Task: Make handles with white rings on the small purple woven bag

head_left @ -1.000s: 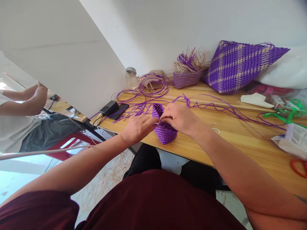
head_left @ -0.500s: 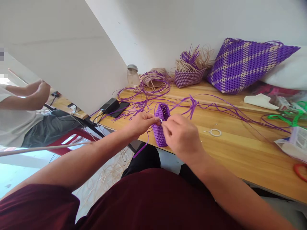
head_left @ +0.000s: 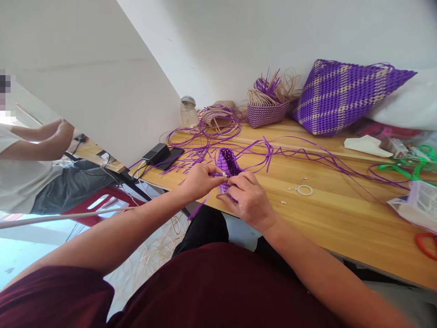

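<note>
A small purple woven basket [head_left: 222,159] tilts at the table's front edge, its opening facing up and away from me. At its near rim, my left hand [head_left: 202,181] pinches a purple strip between thumb and forefinger. A tiny white piece [head_left: 224,174] shows at those fingertips; its kind is too small to tell. My right hand [head_left: 251,197] is closed over the basket's right side, fingertips almost meeting the left ones and thumb lower on the wall. Its fingers hide part of the weave. A loose purple strip end [head_left: 197,210] hangs below my left hand.
Behind lie coiled purple strips [head_left: 205,132], a glass jar [head_left: 189,114], an unfinished basket [head_left: 266,114] and a large purple bag [head_left: 341,98]. A white ring [head_left: 305,190] lies to the right, red-handled scissors [head_left: 425,243] farther off. At left sits another person [head_left: 41,150].
My right hand has turned from a fist above the rim to a grip on the basket's side. The left hand stays at the rim. A small white bit on the table is now uncovered.
</note>
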Demonstrator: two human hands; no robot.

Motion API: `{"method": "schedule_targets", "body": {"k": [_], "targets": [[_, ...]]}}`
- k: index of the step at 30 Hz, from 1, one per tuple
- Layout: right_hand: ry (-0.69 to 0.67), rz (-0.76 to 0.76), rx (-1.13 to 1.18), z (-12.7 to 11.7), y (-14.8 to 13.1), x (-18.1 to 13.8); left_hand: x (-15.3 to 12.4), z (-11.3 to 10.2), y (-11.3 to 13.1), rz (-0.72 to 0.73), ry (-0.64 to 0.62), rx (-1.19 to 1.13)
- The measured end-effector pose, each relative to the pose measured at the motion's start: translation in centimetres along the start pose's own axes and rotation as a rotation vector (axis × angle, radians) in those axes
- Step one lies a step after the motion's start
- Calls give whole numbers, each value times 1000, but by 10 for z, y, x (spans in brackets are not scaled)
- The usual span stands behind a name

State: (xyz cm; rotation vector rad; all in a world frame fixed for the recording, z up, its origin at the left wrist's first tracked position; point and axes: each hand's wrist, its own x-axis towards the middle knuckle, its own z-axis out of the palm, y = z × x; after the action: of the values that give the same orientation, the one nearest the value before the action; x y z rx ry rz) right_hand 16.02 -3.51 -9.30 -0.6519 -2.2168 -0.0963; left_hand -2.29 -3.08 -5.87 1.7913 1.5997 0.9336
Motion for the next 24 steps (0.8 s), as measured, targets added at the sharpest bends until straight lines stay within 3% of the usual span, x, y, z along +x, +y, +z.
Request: {"method": "schedule_targets", "body": {"k": [5,8,10,15,22,24], "targets": [[92,284,298,-12,19,21,0,-5,-7,572,96,516],[-149,237,370,-18,34,35,2,-8,-7,922,227,780],[-322,204,411,-21,40,43,2,-10,-5,1070,295,855],[-533,126,511,-28,45,55,1,-12,-4,1161,330,824],[-443,93,457,-40,48,58,3,-10,-14,1195,332,793],[-407,108,390,-49,47,58,4,-10,-14,1138,329,772]]}}
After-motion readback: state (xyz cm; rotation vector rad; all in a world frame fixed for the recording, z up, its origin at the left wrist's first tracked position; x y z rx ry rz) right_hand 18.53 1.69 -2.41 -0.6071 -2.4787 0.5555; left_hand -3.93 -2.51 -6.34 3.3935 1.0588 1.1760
